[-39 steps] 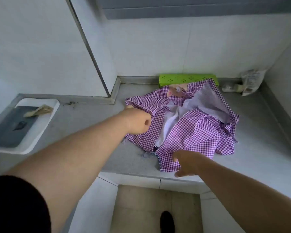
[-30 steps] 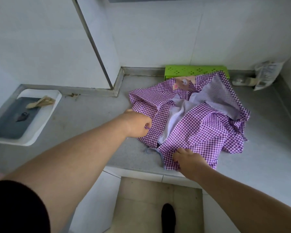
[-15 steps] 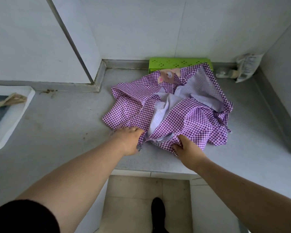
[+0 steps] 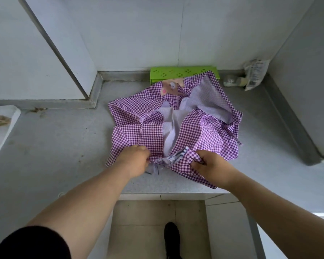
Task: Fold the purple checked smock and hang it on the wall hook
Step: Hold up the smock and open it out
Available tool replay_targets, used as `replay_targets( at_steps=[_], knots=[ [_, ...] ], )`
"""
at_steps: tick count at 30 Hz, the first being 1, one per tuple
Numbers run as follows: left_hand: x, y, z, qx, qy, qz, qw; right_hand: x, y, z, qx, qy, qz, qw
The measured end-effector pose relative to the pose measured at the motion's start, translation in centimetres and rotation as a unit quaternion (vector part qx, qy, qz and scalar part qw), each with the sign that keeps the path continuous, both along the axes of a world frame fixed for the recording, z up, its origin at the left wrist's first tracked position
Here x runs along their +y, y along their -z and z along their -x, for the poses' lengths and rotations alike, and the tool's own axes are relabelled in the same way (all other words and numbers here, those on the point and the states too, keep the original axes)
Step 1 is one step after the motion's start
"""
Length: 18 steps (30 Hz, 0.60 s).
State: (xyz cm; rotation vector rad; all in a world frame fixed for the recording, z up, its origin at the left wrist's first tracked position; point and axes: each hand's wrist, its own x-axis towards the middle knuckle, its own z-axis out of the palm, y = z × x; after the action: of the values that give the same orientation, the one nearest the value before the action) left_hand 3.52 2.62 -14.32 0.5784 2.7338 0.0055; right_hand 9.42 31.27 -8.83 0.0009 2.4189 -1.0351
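Gripping the smock (image 4: 153,131) near edge, both hands: left hand (image 4: 135,161) and right hand (image 4: 209,165) fingers are pinching bunched fabric, readying to straighten it; smock is lying crumpled on counter (image 4: 64,146) beyond the fingers.

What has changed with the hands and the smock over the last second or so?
The left hand slid from the smock's left side to its near edge; the right hand, first open above the cloth, now grips it. The smock stays crumpled; the green box is unmoved.
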Motion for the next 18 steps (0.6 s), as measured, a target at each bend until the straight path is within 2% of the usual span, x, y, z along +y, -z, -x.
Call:
replay_targets(
  at_steps=[2, 4, 7, 10, 12, 16, 18],
  knots=[
    [0.8, -0.9, -0.3, -0.025, -0.021, -0.079, 0.996, -0.2, -0.5, 0.2, 0.024, -0.038, -0.054, 0.998],
    [1.5, -2.6, -0.5, -0.011, -0.006, -0.119, 0.993, -0.1, -1.3, 0.1, 0.107, -0.057, -0.119, 0.985],
    [2.6, -6.4, -1.0, -0.007, 0.09, -0.088, 0.992, 0.3, -2.4, 0.0, 0.221, -0.052, -0.2, 0.953],
    [4.1, -10.2, -1.8, -0.013, 0.195, -0.071, 0.978, -0.3, -4.4, -0.4, 0.253, -0.043, -0.157, 0.954],
    [4.9, -12.7, -3.0, -0.02, 0.206, -0.096, 0.974, -1.5, -6.5, -1.4, 0.282, -0.045, -0.125, 0.95],
    [6.0, -16.7, -5.3, -0.043, 0.093, -0.227, 0.969, -4.5, -10.0, -2.8, 0.31, 0.014, -0.049, 0.949],
    [5.3, -18.2, -6.4, -0.022, 0.038, -0.255, 0.966, -6.1, -12.3, -4.2, 0.298, 0.077, 0.004, 0.952]
  ],
)
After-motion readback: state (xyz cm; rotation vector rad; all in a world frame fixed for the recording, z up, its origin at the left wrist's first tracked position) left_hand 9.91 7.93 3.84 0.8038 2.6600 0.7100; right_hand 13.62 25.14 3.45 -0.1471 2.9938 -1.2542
